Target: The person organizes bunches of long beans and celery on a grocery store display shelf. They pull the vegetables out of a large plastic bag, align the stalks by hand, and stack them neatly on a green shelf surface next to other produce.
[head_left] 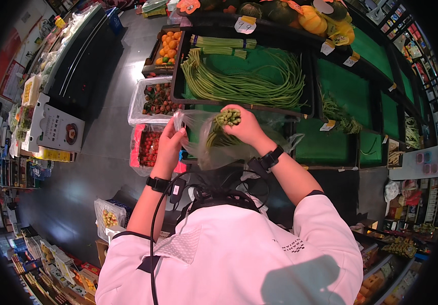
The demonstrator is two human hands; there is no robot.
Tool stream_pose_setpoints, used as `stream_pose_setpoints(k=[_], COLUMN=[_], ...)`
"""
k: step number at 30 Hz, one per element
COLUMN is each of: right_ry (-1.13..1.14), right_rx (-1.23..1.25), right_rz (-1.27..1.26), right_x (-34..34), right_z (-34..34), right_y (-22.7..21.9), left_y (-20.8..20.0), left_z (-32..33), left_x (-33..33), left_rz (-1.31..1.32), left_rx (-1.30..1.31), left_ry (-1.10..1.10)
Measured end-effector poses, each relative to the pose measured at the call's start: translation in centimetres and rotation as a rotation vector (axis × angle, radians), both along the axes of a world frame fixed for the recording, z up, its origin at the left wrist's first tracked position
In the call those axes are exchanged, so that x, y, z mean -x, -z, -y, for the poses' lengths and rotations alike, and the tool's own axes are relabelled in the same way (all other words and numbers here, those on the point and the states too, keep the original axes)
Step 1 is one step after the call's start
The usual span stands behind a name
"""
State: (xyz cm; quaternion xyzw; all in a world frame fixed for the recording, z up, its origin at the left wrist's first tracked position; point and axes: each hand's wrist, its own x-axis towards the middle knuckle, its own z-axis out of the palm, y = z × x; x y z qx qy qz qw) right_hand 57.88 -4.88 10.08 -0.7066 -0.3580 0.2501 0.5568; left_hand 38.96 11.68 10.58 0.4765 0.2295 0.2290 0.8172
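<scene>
My right hand [247, 127] is closed around a bunch of long green beans [227, 118], their tips bundled at the top and the rest hanging down behind clear plastic. The clear plastic bag [214, 158] spreads around the bunch and below it. Its upper left edge is pinched in my left hand [170, 145], fingers and thumb drawn together. Just beyond my hands, a black tray [178, 86] holds a long curved heap of green beans [214, 81] on green lining, with shorter tied bundles [224, 41] at its far side.
Left of the tray stand a box of oranges [169, 47], a white-lined crate of dark red fruit [136, 104] and a red box of small red fruit [150, 147]. Pumpkins [311, 20] line the far shelf. Green-lined trays [320, 147] extend right. A white carton [59, 124] stands at left.
</scene>
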Motion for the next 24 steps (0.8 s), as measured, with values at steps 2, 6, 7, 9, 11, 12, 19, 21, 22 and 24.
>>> stream_pose_setpoints(k=[2,6,7,9,11,12,19,21,22,24], right_ry=[0.027,-0.005,-0.006,0.021,0.036,0.048,0.051,0.030,0.018,0.009], right_rx=[-0.072,-0.023,0.002,-0.073,-0.161,-0.150,-0.169,-0.168,-0.174,-0.159], right_rz=[0.093,0.130,0.125,0.062,-0.022,-0.069,0.010,0.005,0.001,-0.022], right_x=[0.4,0.2,0.2,0.0,-0.2,-0.4,0.8,1.4,1.4,2.0], right_z=[-0.3,-0.3,-0.2,-0.1,0.4,0.6,1.5,1.7,1.7,1.3], right_y=[-3.0,-4.1,-4.5,-5.6,-6.8,-7.4,-14.0,-17.2,-18.2,-20.6], left_y=[0.7,2.2,2.3,2.7,2.8,2.8,1.9,-2.0,-3.8,-8.0], left_z=[-0.6,-1.0,-1.1,-1.2,-1.2,-1.4,-3.2,-2.1,-1.5,0.5], left_x=[0.4,0.7,0.6,0.3,0.5,0.6,0.7,-0.8,-1.8,-4.4], left_rz=[0.018,-0.103,-0.202,-0.204,-0.208,-0.209,-0.601,-0.313,-0.040,0.129], left_rx=[0.017,-0.059,-0.106,-0.104,-0.094,-0.092,-0.986,-1.030,-1.055,-1.019], left_ry=[0.021,0.059,0.080,0.080,0.053,0.055,-0.389,-0.271,-0.155,0.119])
